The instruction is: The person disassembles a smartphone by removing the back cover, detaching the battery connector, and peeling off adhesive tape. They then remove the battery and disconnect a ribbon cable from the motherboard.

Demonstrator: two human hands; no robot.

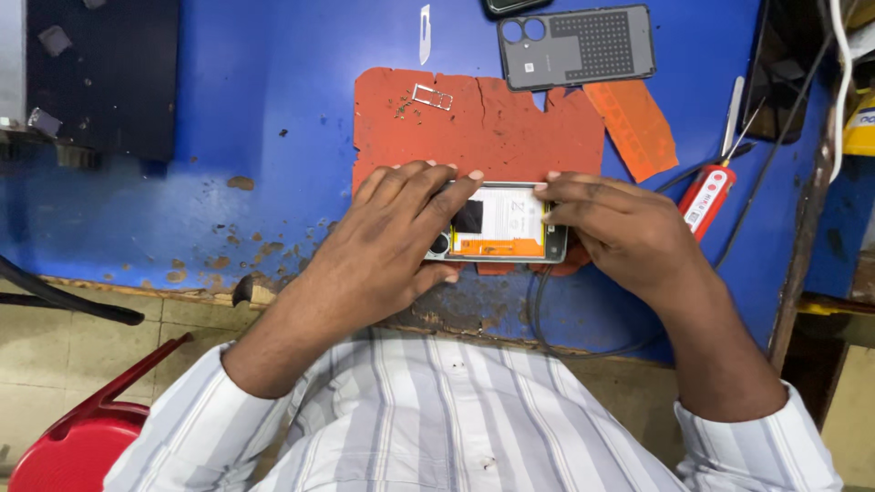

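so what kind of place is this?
Most likely a phone repair bench. Both hands, left hand and right hand, grip an opened phone with its battery exposed; the removed back cover and a SIM tray lie on a worn orange mat.

Blue painted counter (228, 118), matt, chipped and worn down to rough brown wood along the near edge. Orange-red mat (510, 128), rubbery and dull, cracked and torn at the edges, dusted with crumbs. Opened phone (497, 223) with a smooth metallic frame, a white paper-like label on the battery and a glossy orange strip. Grey plastic back cover (576, 46), matt, partly dotted in texture. Small shiny metal tray (432, 96). Thin pale plastic pick (425, 35). Red and white glossy plastic tool (706, 196) with a metal tip. Black rubbery cables (547, 319). Soft striped cloth sleeves (182, 419). Glossy red plastic chair (82, 437).
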